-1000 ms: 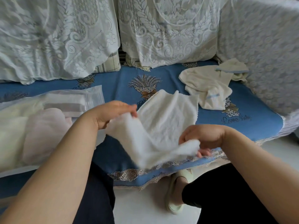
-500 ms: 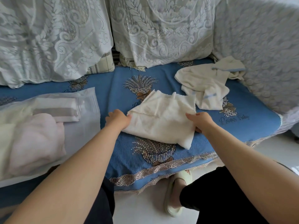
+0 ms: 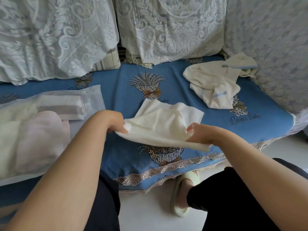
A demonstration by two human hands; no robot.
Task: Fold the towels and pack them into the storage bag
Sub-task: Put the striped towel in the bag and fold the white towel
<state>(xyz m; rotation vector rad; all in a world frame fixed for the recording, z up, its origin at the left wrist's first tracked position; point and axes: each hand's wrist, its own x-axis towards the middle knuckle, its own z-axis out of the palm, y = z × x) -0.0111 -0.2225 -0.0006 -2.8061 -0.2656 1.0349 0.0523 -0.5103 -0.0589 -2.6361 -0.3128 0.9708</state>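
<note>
A small cream towel (image 3: 164, 121) lies partly folded on the blue sofa cover, its near edge lifted off the seat. My left hand (image 3: 111, 120) pinches the towel's near left corner. My right hand (image 3: 199, 132) grips its near right side. A clear storage bag (image 3: 50, 114) lies at the left with folded pink, white and striped towels inside. Another cream towel with blue trim (image 3: 215, 81) sits crumpled at the back right of the seat.
Lace-covered cushions (image 3: 166, 27) line the sofa back and a lace-draped armrest (image 3: 275, 47) closes the right side. The blue cover (image 3: 126, 90) ends in a lace trim at the front edge. My foot in a pale slipper (image 3: 183, 194) rests on the white floor below.
The towel was held up in the air, then laid flat on the seat. Now both hands have taken hold of its near edge and raised it.
</note>
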